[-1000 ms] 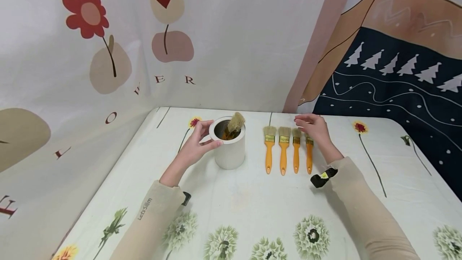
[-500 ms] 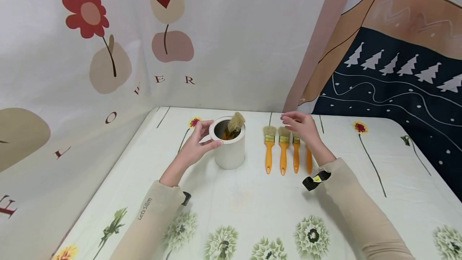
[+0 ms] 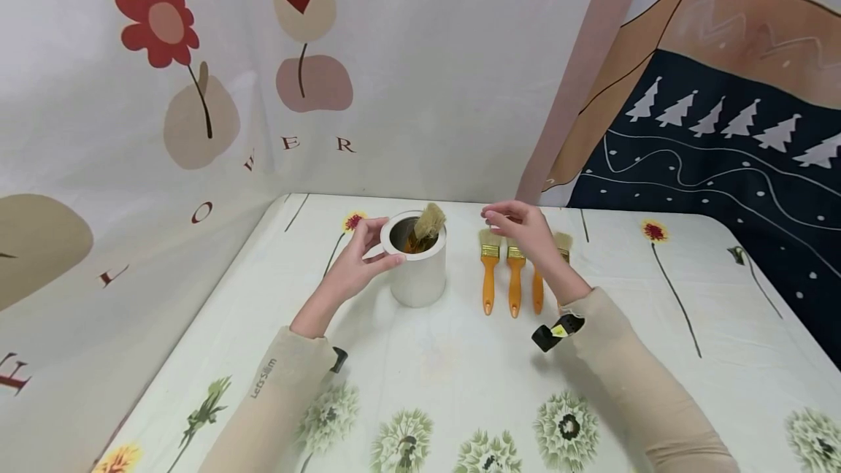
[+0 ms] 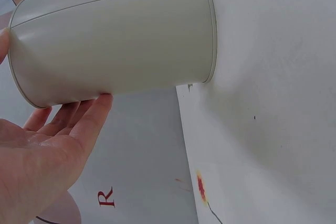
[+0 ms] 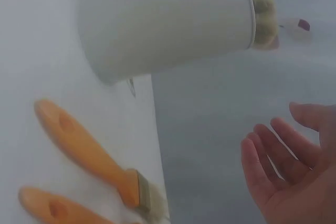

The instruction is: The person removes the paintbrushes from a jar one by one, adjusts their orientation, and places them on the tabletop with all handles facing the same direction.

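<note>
My left hand [image 3: 351, 265] holds a white cylindrical holder [image 3: 418, 279] at its upper left side, thumb at the front of the rim and fingers around the far side. Bristles of paintbrushes [image 3: 430, 221] stick up out of its mouth, leaning right. To the right of the holder, several paintbrushes with orange handles lie in a row, bristles pointing away; the leftmost paintbrush [image 3: 488, 279] shows almost whole. My right hand [image 3: 525, 232] hovers above their bristle ends, fingers loosely bent and nothing in them, partly covering the row. In the right wrist view, an orange handle [image 5: 84, 142] lies below the holder.
A white cloth with printed flowers covers the table [image 3: 434, 363]. Hanging fabric [image 3: 434, 93] with flower and letter prints closes off the back and left. A dark printed panel with trees [image 3: 716, 144] hangs at the right.
My right hand has moved left across the row, from above the rightmost paintbrush to near the leftmost ones. My left hand and the holder stay where they were.
</note>
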### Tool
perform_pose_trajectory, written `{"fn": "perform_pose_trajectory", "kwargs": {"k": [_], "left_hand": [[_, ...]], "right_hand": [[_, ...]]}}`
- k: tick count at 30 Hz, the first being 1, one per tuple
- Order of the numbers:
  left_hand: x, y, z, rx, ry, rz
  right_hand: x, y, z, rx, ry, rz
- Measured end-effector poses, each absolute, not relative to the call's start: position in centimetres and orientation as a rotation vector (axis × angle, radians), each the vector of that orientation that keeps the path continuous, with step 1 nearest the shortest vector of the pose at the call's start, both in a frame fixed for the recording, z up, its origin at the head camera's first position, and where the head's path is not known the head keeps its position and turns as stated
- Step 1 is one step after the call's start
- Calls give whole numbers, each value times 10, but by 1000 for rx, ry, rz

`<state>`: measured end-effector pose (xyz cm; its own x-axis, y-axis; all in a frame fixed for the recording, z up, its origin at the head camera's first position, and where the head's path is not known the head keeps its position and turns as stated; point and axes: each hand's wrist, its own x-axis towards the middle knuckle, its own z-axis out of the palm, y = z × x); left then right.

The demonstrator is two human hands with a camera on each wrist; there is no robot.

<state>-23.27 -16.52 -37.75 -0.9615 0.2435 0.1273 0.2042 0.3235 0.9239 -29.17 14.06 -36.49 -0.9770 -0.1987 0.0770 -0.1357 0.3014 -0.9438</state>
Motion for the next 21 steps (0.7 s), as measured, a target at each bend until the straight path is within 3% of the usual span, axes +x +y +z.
{"fn": "perform_pose_trajectory", "kwargs": {"k": [21], "left_hand": [[-233, -165, -377, 442, 2526, 1755]], "right_hand": [[-276, 97, -353, -497, 2466, -1780]]}}
